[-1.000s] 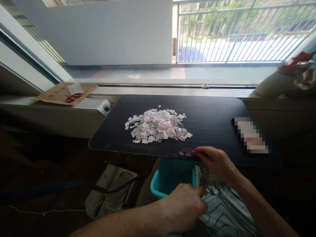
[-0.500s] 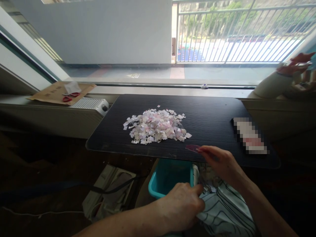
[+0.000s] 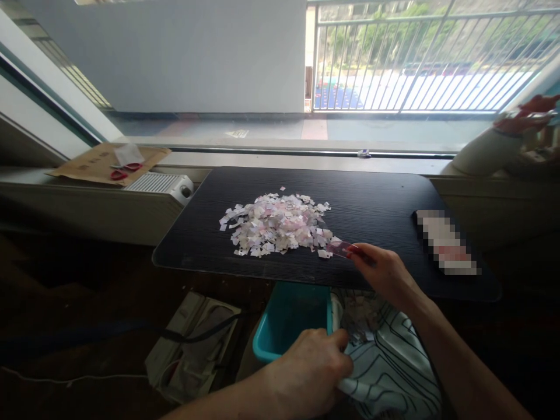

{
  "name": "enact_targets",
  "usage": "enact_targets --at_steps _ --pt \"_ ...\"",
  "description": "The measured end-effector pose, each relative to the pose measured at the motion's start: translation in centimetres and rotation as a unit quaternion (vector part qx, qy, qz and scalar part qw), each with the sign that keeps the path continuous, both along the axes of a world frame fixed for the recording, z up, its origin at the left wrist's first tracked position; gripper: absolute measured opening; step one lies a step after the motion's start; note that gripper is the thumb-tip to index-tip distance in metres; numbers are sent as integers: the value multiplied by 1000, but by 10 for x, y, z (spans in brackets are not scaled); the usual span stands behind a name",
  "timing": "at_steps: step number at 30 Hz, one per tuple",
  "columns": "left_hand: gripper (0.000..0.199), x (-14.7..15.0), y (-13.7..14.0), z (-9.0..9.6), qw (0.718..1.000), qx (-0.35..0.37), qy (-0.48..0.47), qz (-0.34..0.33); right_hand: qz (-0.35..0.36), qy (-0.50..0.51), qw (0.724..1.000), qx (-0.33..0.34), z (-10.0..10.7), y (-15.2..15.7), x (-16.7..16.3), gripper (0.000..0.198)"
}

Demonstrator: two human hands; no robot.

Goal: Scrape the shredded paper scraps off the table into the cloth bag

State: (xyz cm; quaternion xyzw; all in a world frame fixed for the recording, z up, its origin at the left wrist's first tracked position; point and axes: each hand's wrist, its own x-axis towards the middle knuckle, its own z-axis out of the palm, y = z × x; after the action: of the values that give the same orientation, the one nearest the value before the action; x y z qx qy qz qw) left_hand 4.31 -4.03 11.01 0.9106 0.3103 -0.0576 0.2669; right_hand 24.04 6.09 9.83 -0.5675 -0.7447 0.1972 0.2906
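A loose heap of small paper scraps [image 3: 280, 224], white with pink and lilac tints, lies on the black tabletop [image 3: 371, 204]. My right hand [image 3: 380, 265] pinches a thin, see-through pinkish plastic piece [image 3: 339, 248], whose tip meets the heap's lower right edge. Below the table's front edge, my left hand [image 3: 317, 361] is closed on the edge of a striped cloth bag [image 3: 394, 379], right against the rim of a teal bin [image 3: 268, 344]. More scraps [image 3: 361, 312] show inside the bag. My left fingertips are partly hidden.
A pixelated dark-edged object [image 3: 448, 242] lies at the table's right. Red-handled scissors [image 3: 126, 170] rest on a brown envelope [image 3: 96, 164] at left, beside a white radiator [image 3: 160, 185]. Under the table sit a pale box [image 3: 196, 350] and a dark strap [image 3: 210, 326].
My right hand has moved up and slightly left, bringing the plastic piece to the heap's edge. My left hand, the bin and the bag have shifted a little left.
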Motion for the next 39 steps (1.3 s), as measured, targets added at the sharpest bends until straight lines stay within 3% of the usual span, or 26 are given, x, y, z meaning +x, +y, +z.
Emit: enact_targets --at_steps 5,9,14,20,26,35,39 --pt "12 -3 -1 0 1000 -13 -2 15 -35 -11 999 3 -5 4 4 21" --pt "11 -5 -1 1 999 -14 -16 33 -22 8 1000 -20 -6 -3 10 18" --pt "10 -6 -1 5 999 -18 -26 42 -72 -38 997 -19 1 -10 17 19" --pt "10 -9 -4 5 998 -29 -23 58 -20 -20 1000 -8 6 -10 7 17" --pt "5 -21 -7 0 995 -53 -20 84 -65 -60 996 -13 10 -10 8 17" --pt "9 -27 -13 -8 990 -34 -40 128 17 -2 999 -51 6 -5 -17 20" --pt "9 -28 -13 -6 989 -42 -49 133 3 2 999 -50 7 -9 -14 19"
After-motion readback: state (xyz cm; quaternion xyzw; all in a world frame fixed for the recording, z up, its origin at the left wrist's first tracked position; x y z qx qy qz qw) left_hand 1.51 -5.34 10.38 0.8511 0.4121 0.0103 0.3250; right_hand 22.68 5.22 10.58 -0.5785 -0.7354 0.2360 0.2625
